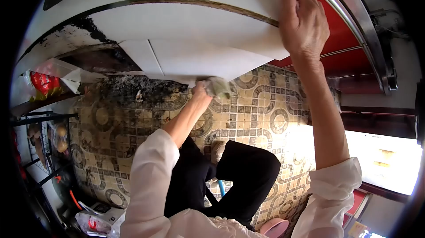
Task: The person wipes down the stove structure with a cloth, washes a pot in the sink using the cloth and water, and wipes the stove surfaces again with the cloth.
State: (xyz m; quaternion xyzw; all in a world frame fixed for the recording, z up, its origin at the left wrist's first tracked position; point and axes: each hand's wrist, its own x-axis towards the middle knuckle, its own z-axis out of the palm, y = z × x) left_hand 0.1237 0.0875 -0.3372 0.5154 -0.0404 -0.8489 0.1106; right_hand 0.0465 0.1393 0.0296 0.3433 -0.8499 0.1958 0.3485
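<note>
My left hand [201, 90] is closed around a greyish-green rag [218, 87], reaching down to the lower edge of a white tiled stove block [199, 54]. The rag is bunched up and slightly blurred, at or very near the bottom of the tiles. Higher up on the right, my right hand [305, 21] is curled over the block's top corner, with fingers bent against the edge. Dark soot marks the block's left side around a blackened opening [106, 57].
Ash [141, 89] lies on the patterned tile floor [248, 118] below the opening. Red cabinets [341, 43] stand on the right. A black rack [44, 140] and plastic bags [93, 224] are at the left. A pink basin [274, 228] sits near my legs.
</note>
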